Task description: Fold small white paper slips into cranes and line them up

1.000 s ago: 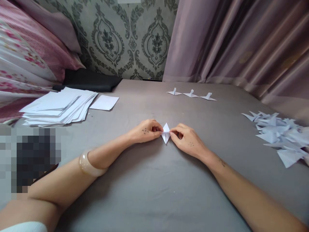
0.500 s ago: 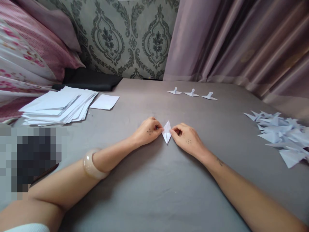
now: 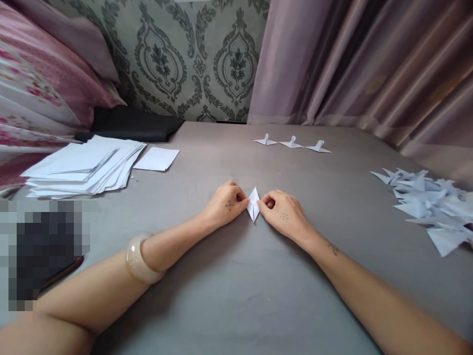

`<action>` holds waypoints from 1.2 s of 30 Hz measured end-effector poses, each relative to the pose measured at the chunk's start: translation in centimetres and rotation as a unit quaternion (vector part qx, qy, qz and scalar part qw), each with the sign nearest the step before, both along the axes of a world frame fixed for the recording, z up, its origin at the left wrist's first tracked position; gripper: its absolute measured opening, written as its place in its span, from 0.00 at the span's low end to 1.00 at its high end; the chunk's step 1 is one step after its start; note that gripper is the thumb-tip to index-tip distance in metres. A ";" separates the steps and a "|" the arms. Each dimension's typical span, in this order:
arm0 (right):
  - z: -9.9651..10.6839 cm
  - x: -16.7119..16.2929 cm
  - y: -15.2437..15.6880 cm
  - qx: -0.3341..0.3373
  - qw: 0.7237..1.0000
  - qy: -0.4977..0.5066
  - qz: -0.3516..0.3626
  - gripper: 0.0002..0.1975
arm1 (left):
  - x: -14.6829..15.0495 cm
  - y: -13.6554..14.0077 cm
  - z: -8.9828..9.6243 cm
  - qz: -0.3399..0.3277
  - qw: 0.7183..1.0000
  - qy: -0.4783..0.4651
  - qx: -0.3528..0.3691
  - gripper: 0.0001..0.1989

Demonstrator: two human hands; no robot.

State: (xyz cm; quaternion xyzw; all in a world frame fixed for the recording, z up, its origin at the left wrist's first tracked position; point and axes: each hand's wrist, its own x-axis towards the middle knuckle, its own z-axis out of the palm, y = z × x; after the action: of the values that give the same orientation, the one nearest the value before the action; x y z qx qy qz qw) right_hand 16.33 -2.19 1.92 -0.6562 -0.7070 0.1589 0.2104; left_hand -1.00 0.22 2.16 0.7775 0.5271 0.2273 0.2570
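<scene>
Between my hands is a small piece of white folded paper (image 3: 253,204), shaped like a diamond with a point at top and bottom. A vertical slit shows in its lower half. My left hand (image 3: 228,203) pinches its left corner between thumb and forefinger. On the opposite corner, my right hand (image 3: 284,214) grips with thumb and curled fingers. The paper is at or just above the grey cloth surface (image 3: 221,276); I cannot tell which. A pale bangle (image 3: 142,260) circles my left forearm.
Three folded paper birds (image 3: 293,142) stand in a row at the back. Many more lie in a heap (image 3: 432,202) on the right. To the left are a stack of white paper (image 3: 84,167), a smaller square stack (image 3: 157,159) and black folded cloth (image 3: 129,123). Curtains (image 3: 314,64) hang behind.
The view has shifted slightly. Both hands keep their pinch on the folded paper's side corners, and the diamond looks a little narrower between them.
</scene>
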 end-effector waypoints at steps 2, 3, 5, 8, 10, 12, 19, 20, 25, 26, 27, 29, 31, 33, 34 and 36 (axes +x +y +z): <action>0.1 0.0 0.0 -0.006 1.000 0.001 0.001 0.09 | 0.0 0.0 -0.1 -0.002 1.000 0.003 0.006 0.06; 0.1 0.0 0.0 -0.008 1.000 0.000 0.002 0.09 | 0.0 0.0 -0.2 -0.003 1.000 0.005 0.010 0.06; 0.2 -0.1 0.0 -0.010 1.000 -0.004 0.002 0.10 | 0.1 0.0 -0.3 -0.002 1.000 0.008 0.016 0.06; 0.2 -0.1 0.0 -0.011 1.000 -0.009 0.002 0.10 | 0.1 0.0 -0.3 -0.001 1.000 0.011 0.012 0.06; 0.1 -0.1 0.1 -0.009 1.000 -0.010 0.001 0.10 | 0.0 0.1 -0.4 -0.002 1.000 0.013 0.008 0.07; 0.1 -0.1 0.1 -0.008 1.000 -0.010 0.001 0.09 | 0.0 0.3 -0.6 -0.006 1.000 0.017 0.013 0.07; 0.1 -0.2 0.1 -0.016 1.000 0.000 -0.002 0.09 | 0.0 0.2 -0.8 -0.019 0.998 0.043 0.031 0.09; 0.2 -0.2 0.1 -0.018 1.000 0.002 -0.002 0.09 | 0.0 0.1 -0.8 -0.020 0.998 0.046 0.030 0.09; 0.1 -0.1 0.2 -0.020 1.000 0.000 0.000 0.09 | 0.1 0.0 -0.7 -0.021 0.997 0.061 0.033 0.09; 0.1 -0.1 0.2 -0.020 1.000 0.000 0.001 0.09 | 0.1 0.1 -0.8 -0.021 0.997 0.064 0.034 0.09; 0.1 -0.1 0.2 -0.021 1.000 0.001 0.002 0.08 | 0.1 0.1 -0.9 -0.022 0.997 0.065 0.035 0.09; 0.0 0.1 0.3 -0.021 1.000 0.010 0.003 0.07 | 0.0 0.3 -1.0 -0.028 0.997 0.060 0.041 0.09; 0.0 0.2 0.3 -0.019 0.999 0.031 0.001 0.05 | -0.1 0.5 -1.1 -0.034 0.997 0.052 0.044 0.09; -0.1 0.3 0.3 -0.011 0.999 0.052 0.003 0.05 | -0.1 0.7 -1.2 -0.033 0.998 0.047 0.040 0.08; -0.1 0.3 0.2 -0.005 0.998 0.059 0.012 0.06 | -0.1 0.8 -1.2 -0.032 0.998 0.046 0.038 0.08; -0.1 0.2 -0.1 0.011 0.997 0.060 0.044 0.06 | -0.1 0.9 -1.3 -0.034 0.998 0.045 0.041 0.09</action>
State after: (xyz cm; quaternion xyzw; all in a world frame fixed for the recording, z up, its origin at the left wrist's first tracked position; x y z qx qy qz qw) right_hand 16.58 -2.33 1.87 -0.6115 -0.7231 0.1989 0.2523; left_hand -1.14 1.10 0.85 0.8145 0.5015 0.2041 0.2084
